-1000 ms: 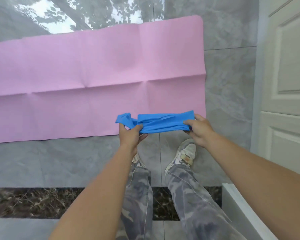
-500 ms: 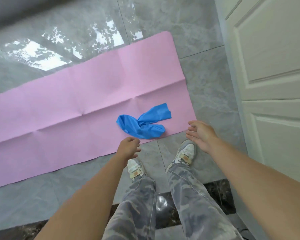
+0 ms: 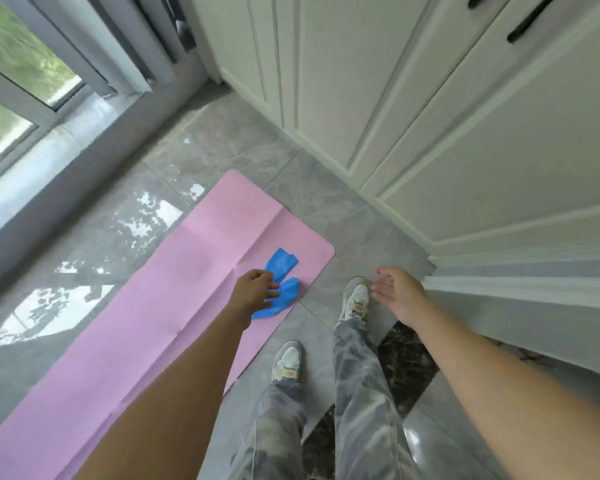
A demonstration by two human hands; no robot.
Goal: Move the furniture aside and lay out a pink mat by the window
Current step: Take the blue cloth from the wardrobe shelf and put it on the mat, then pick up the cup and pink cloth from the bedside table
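On the glossy grey tiled floor (image 3: 201, 147), a flat pink creased mat (image 3: 174, 306) lies spread out alongside the grey-framed window (image 3: 32, 84). A crumpled blue fabric strip (image 3: 282, 265) sits on the mat nr its rounded end. L hand (image 3: 255, 289) hangs over the strip, fingers loosely bent, gripping nothing; contact w/ strip can't be told. R hand (image 3: 399, 293) is empty, fingers spread, nr the white panelled cabinet doors (image 3: 447, 140).

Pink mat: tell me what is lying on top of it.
A crumpled blue cloth lies on the pink mat near its rounded corner. The left hand covers part of the cloth, and the forearm hides a strip of mat, so anything there cannot be seen.
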